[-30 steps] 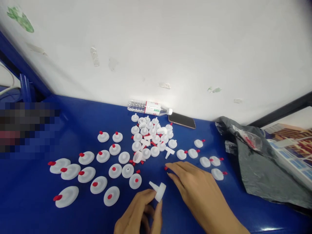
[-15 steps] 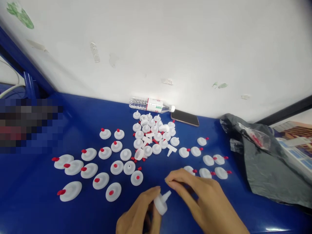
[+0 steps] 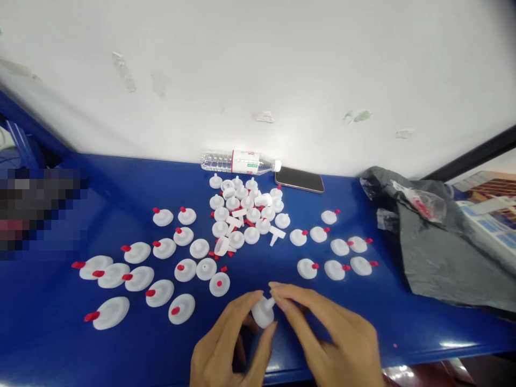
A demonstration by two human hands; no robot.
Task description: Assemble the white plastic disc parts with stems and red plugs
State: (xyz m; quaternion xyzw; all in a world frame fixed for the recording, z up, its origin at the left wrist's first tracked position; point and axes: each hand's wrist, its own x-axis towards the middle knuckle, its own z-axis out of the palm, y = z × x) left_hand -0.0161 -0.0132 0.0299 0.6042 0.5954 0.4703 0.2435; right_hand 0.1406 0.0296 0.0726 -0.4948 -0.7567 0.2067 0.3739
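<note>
My left hand (image 3: 237, 338) pinches the rim of a white plastic nozzle cap (image 3: 263, 313), a round disc with a thin spout tilted up to the right. At the spout's tip, the thumb and forefinger of my right hand (image 3: 322, 328) are closed together. Those fingertips cover the tip, so I cannot see whether a small red piece lies between them. Beyond my hands is a heap of white nozzle caps (image 3: 251, 235), with small red tips (image 3: 224, 269) and white T-shaped pieces (image 3: 276, 234) among them.
Red-tipped nozzle caps lie spread out at the left (image 3: 111, 313) and right (image 3: 334, 270) of the blue table (image 3: 322, 344). A clear bottle (image 3: 245, 162) and a phone (image 3: 299, 179) lie by the white wall. A grey plastic bag (image 3: 435, 258) covers the right side.
My right hand has moved left, bringing its pinched fingertips onto the spout's tip. The left hand has raised the nozzle cap slightly. The whole view has shifted a little.
</note>
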